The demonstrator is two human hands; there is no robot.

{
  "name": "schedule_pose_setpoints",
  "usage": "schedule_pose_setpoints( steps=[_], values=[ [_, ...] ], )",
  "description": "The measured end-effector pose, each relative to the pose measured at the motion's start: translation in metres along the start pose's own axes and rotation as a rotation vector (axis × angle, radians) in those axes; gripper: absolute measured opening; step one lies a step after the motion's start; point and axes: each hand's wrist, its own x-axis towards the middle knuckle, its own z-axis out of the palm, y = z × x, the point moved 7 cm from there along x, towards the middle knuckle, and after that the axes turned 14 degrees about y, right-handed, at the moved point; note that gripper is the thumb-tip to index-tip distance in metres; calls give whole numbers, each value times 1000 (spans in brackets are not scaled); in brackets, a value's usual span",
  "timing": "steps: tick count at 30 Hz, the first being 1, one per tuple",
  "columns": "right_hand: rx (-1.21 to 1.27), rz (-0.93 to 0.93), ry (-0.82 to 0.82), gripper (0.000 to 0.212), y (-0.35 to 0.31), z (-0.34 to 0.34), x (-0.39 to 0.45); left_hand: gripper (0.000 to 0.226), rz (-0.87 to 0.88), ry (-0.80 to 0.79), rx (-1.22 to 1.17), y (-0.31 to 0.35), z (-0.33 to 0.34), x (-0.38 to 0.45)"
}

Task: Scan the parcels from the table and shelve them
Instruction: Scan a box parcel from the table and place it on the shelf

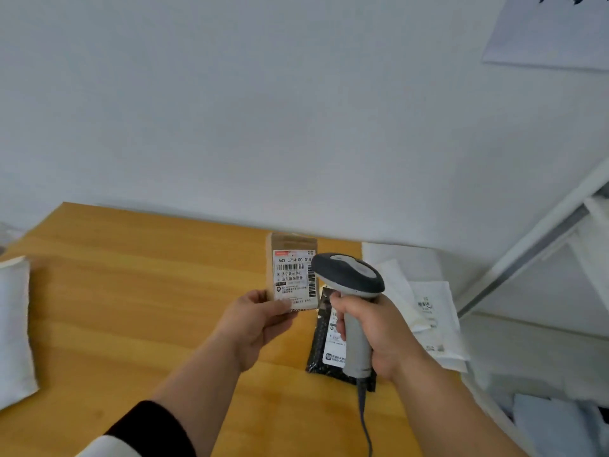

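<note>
Looking down, I see one wooden tabletop (pixel 131 291), its near edge cut off. Three white parcels (pixel 431 311) overlap at right, and one white parcel (pixel 13 324) is cropped at left. My right hand (pixel 379 331) grips one scanner (pixel 349 282), partly hiding one black parcel (pixel 323 344). Left-hand fingers (pixel 260 321) pinch one small brown parcel (pixel 293 275), raised, label blurry.

A small brown parcel (pixel 292 275) stands upright, label facing the camera, just left of the scanner (pixel 349 285); a black parcel (pixel 326 344) lies flat beneath the scanner.
</note>
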Motion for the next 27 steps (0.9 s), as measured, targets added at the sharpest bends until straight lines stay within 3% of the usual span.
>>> schedule_pose_setpoints(
  steps=[4, 22, 27],
  values=[
    [-77, -88, -64, 8, -6, 8, -53, 28, 33, -22, 8, -3, -15, -26],
    [-61, -131, -8, 6, 17, 21, -191, 28, 124, -108, 6, -22, -77, -127],
    [-49, -148, 14, 20, 21, 15, -210, 27, 137, -131, 14, -29, -80, -142]
  ],
)
